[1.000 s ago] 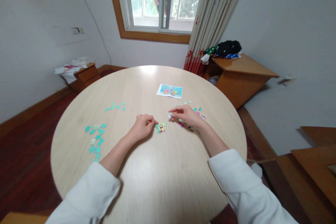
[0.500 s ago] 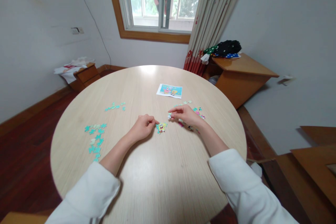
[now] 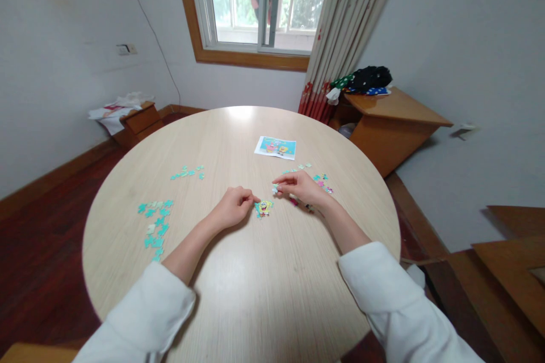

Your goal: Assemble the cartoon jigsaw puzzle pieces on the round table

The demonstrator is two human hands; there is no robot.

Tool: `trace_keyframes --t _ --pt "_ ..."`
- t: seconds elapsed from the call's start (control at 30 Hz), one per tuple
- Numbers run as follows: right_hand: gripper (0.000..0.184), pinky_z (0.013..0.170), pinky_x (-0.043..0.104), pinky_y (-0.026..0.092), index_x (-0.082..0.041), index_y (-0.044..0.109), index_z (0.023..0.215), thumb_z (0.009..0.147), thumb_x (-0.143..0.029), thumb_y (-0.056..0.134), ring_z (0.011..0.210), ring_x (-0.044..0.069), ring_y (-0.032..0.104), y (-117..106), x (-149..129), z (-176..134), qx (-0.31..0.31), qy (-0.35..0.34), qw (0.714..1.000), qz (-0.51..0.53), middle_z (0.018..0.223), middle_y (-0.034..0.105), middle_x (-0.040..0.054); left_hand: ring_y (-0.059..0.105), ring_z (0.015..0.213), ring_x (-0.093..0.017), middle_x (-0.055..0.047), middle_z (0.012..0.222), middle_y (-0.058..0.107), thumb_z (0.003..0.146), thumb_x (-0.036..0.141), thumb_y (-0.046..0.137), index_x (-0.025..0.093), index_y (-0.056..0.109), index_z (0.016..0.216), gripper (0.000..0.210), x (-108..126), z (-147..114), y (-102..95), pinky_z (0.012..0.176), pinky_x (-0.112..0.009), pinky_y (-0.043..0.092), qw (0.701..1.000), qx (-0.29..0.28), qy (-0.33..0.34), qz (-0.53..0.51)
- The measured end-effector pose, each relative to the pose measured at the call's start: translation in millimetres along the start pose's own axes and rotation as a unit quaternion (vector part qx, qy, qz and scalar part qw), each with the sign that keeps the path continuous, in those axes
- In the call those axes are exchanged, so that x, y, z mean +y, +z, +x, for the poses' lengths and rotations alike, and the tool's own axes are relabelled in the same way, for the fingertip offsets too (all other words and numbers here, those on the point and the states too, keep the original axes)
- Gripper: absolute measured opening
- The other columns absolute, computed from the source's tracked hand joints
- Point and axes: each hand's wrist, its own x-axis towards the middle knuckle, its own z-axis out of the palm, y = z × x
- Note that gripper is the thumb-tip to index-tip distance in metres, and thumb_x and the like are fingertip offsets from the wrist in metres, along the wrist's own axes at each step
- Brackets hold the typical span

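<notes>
A small block of joined jigsaw puzzle pieces (image 3: 264, 208), with a yellow cartoon face and teal edges, lies flat on the round table (image 3: 255, 295). My left hand (image 3: 233, 206) is closed beside it, fingers curled, with the fingertips at its upper left edge. Just up and to the right, my right hand (image 3: 300, 186) pinches a loose pale puzzle piece (image 3: 275, 188) between thumb and fingers, apart from the block. Several colourful puzzle pieces (image 3: 323, 183) lie around and beyond my right hand, which partly covers them.
A printed reference picture (image 3: 276, 148) lies farther back on the table. Several teal puzzle pieces (image 3: 158, 221) are spread at the left, with a smaller group of pieces (image 3: 187, 172) behind them. A wooden cabinet (image 3: 392, 108) with cloths stands beyond the table's right edge.
The joined block and my left fingertips have shifted very slightly to the right. My right hand keeps its pinch on the loose piece, almost still.
</notes>
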Motion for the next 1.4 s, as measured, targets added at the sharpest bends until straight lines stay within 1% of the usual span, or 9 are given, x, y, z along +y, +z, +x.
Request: trace_keyframes --t 0.1,0.33,0.57,0.8,0.93,1.07,1.23,1.4 --pt "0.02 0.065 0.027 0.046 -0.012 0.068 0.081 0.062 -0.02 0.072 0.063 0.013 0.063 0.0 0.5 -0.1 0.0 -0.002 1.0 0.0 0.064 0.067 0.0033 0.056 0.063 -0.013 -0.004 0.083 0.074 0.075 0.009 0.044 0.016 0.055 0.058 0.022 -0.2 0.0 -0.1 0.064 -0.026 0.04 1.0 -0.001 0.001 0.0" --pt "0.022 0.065 0.026 0.046 -0.012 0.067 0.081 0.062 -0.021 0.073 0.063 0.013 0.063 0.7 0.1 -0.6 0.002 0.0 1.0 0.004 0.064 0.067 0.003 0.059 0.067 -0.013 -0.005 0.084 0.074 0.074 0.008 0.045 0.016 0.053 0.056 0.021 -2.0 0.4 0.3 0.065 -0.026 0.04 1.0 -0.005 0.0 -0.005" --pt "0.024 0.066 0.026 0.046 -0.011 0.068 0.082 0.062 -0.022 0.073 0.063 0.013 0.063 0.8 0.9 -0.1 0.003 0.001 1.0 0.007 0.065 0.067 0.0034 0.059 0.066 -0.013 -0.005 0.084 0.074 0.075 0.008 0.044 0.016 0.053 0.056 0.022 -1.3 0.5 0.0 0.065 -0.026 0.04 1.0 -0.007 0.0 -0.005" --pt "0.021 0.065 0.027 0.047 -0.012 0.069 0.081 0.063 -0.021 0.073 0.064 0.014 0.064 1.1 -1.7 -1.9 0.004 -0.001 1.0 -0.005 0.065 0.067 0.0035 0.059 0.066 -0.014 -0.004 0.083 0.074 0.075 0.008 0.044 0.017 0.054 0.056 0.023 0.9 0.1 -1.6 0.066 -0.027 0.04 1.0 -0.006 0.005 0.003" --pt "0.018 0.065 0.026 0.046 -0.013 0.069 0.081 0.064 -0.018 0.072 0.064 0.013 0.063 0.9 -2.3 -1.7 0.003 0.001 1.0 -0.01 0.065 0.067 0.0034 0.056 0.062 -0.013 -0.004 0.084 0.074 0.076 0.008 0.044 0.016 0.055 0.056 0.024 1.7 0.2 -1.9 0.063 -0.026 0.039 1.0 -0.008 0.001 0.009" --pt "0.019 0.062 0.025 0.046 -0.013 0.069 0.081 0.063 -0.017 0.072 0.064 0.013 0.064 -0.1 -0.1 0.0 0.001 0.004 1.0 -0.013 0.065 0.067 0.0033 0.057 0.065 -0.014 -0.005 0.083 0.074 0.076 0.008 0.044 0.016 0.058 0.057 0.024 0.3 0.4 -0.9 0.064 -0.027 0.039 1.0 -0.01 0.002 0.012" --pt "0.02 0.063 0.025 0.046 -0.012 0.069 0.081 0.063 -0.018 0.072 0.065 0.013 0.064 -0.5 1.8 1.0 0.001 -0.001 1.0 -0.009 0.066 0.068 0.0034 0.055 0.063 -0.012 -0.004 0.085 0.074 0.075 0.007 0.044 0.016 0.057 0.057 0.024 -2.1 0.7 -0.4 0.064 -0.025 0.038 1.0 -0.01 0.004 0.01" --pt "0.02 0.064 0.026 0.047 -0.012 0.069 0.081 0.062 -0.018 0.073 0.064 0.013 0.064 -0.3 0.0 0.3 0.003 0.0 1.0 -0.012 0.065 0.068 0.0038 0.055 0.063 -0.012 -0.004 0.085 0.074 0.074 0.007 0.044 0.016 0.054 0.054 0.024 0.2 0.1 -1.6 0.064 -0.025 0.038 1.0 -0.011 0.001 0.008"
